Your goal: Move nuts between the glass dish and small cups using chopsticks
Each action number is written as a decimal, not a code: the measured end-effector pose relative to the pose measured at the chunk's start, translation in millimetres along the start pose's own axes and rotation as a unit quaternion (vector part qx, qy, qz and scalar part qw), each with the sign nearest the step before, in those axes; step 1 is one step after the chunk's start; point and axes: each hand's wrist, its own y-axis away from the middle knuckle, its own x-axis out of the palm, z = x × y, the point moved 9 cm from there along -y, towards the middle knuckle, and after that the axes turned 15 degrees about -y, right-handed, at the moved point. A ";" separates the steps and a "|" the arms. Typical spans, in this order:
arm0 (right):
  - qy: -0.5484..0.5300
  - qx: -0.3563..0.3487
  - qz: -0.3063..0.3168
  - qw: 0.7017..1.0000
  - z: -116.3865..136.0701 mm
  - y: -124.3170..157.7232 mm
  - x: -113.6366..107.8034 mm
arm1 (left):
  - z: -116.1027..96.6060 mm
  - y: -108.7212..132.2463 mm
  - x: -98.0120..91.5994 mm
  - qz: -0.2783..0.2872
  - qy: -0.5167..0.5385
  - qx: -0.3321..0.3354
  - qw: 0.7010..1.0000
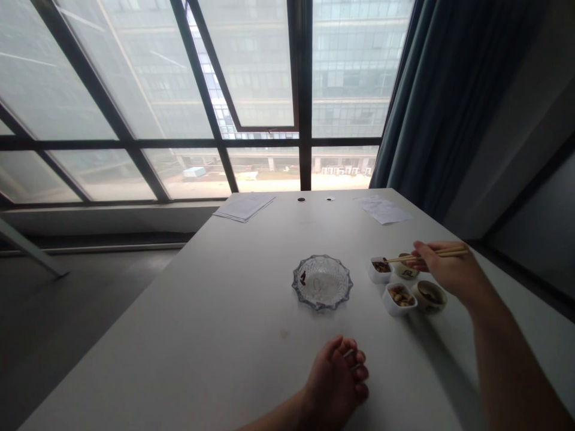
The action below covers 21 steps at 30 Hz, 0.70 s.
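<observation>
We have our left hand (336, 383) at bottom centre, loosely curled, empty, on the white table (179, 335) — right hand (442, 269) at right, pinching chopsticks (444, 253), tips over a white dish of dark food (380, 270), nut dish (399, 299) just below, cut-glass bowl (321, 282) mid-frame, dark bits inside, papers (245, 207) at far table edge

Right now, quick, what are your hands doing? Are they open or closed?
Left hand: half open, fingers loosely curled, holding nothing.
Right hand: closed, holding chopsticks.

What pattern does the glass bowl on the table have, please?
The glass bowl has a cut, faceted pattern, shown best in the head view.
</observation>
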 end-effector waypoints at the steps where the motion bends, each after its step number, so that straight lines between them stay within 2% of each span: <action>1: 0.008 0.009 0.015 1.000 -2.9 -0.1 4.1 | 0.1 0.3 0.1 0.000 0.000 0.001 1.000; 5: 0.014 0.016 0.037 0.999 -5.6 -0.9 9.1 | 1.9 1.3 0.7 -0.002 0.001 0.000 1.000; 9: -0.026 0.019 0.006 0.999 1.7 -0.2 7.0 | 2.1 1.1 0.5 -0.004 0.003 0.000 1.000; 11: -0.059 0.028 0.000 0.998 7.5 4.4 15.5 | 1.6 0.5 0.3 -0.004 0.003 0.000 1.000; 13: -0.090 0.042 0.026 0.995 12.4 13.8 37.3 | 1.2 -0.2 0.4 -0.004 0.002 -0.001 1.000; 17: -0.107 0.055 0.157 0.980 13.7 48.3 108.8 | 1.4 -1.1 1.0 -0.003 0.002 -0.004 1.000; 19: -0.124 0.057 0.217 0.967 7.8 68.6 142.5 | 1.6 -1.1 1.3 -0.004 0.003 -0.004 1.000; 21: -0.147 0.064 0.239 0.958 -2.7 84.3 164.7 | 1.9 -1.1 1.4 -0.004 0.004 -0.004 1.000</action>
